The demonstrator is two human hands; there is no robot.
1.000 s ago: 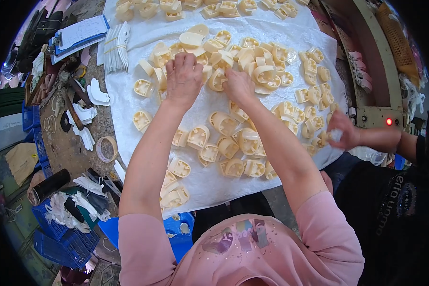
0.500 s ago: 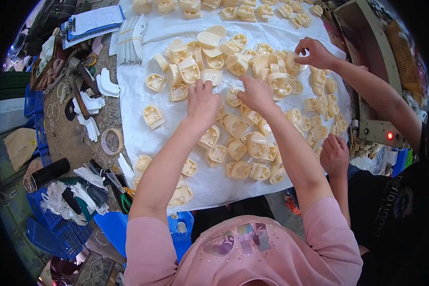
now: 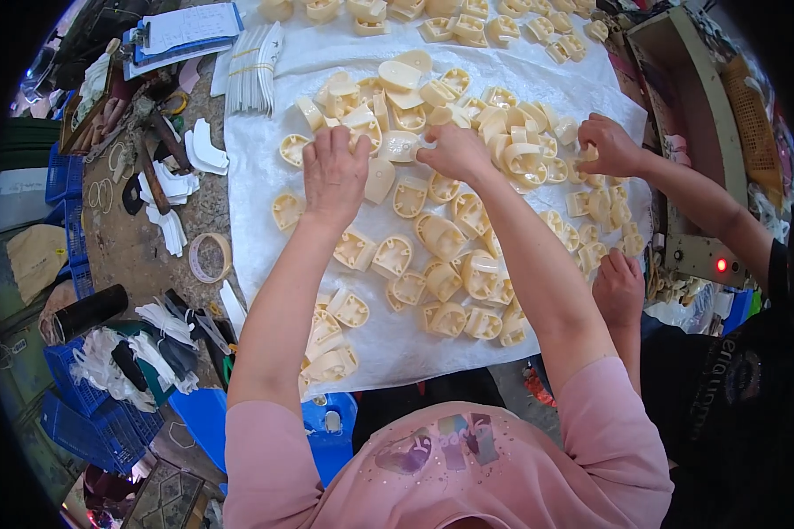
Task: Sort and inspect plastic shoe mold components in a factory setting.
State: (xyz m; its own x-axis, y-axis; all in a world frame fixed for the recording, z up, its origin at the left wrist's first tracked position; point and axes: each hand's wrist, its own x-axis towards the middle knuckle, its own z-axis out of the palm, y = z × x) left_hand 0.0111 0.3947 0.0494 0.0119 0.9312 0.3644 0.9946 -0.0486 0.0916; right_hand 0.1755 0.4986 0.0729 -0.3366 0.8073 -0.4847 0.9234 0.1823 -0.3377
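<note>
Right now we have both hands at the heap of cream parts (image 3: 399, 75), which lies on the white sheet (image 3: 258, 189), over its middle and toward its far edge. The step in hand, as we judge it, is picking through these parts and arranging them. Our left hand (image 3: 335, 172) is over the left half of the sheet, fingers bent down at an arched part (image 3: 366, 119). Those fingers hide the contact, so we cannot tell whether they pinch the part or only rest against it. Our right hand (image 3: 460, 152) is over the middle of the sheet, thumb and forefinger drawn toward each other just beside a flat part (image 3: 399, 147); whether anything is caught between them, we cannot tell either. That flat part lies between our hands, and a second flat one (image 3: 379, 181) lies a little closer to the sheet's near edge. A cluster of hollow parts (image 3: 481, 273) spreads farther that way, many with the open side up. At the sheet's right side we see a co-worker's hand (image 3: 610, 148) among smaller groups of parts. Off its left edge sits a roll of tape (image 3: 210, 257).

We judge that the next move calls for a fingertip hold on one part at a time, since the heaped parts touch and overlap, and a careless pull could drag a neighbour along.
</note>
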